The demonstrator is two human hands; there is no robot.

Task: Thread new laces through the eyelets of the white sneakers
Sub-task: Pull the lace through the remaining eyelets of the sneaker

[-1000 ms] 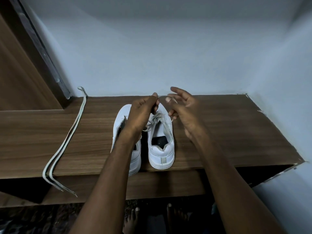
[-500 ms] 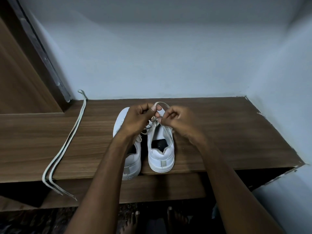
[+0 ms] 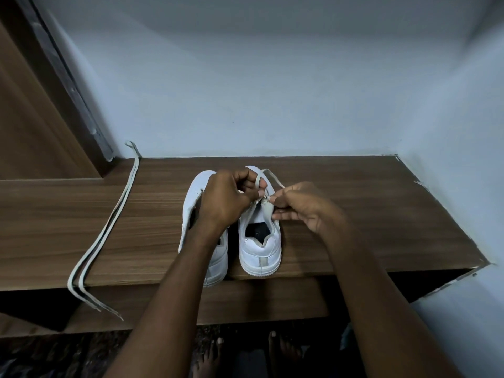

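I cannot read any text, brand, number or sign here. The white sneakers (image 3: 259, 241) near the front edge of the wooden shelf (image 3: 354, 214) carry no mark that I can make out; the grey tab on the heel is plain.

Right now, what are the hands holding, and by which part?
Both hold the lace on the right sneaker: the left hand grips one strand of its loop, and the right hand pinches it at the top eyelets.
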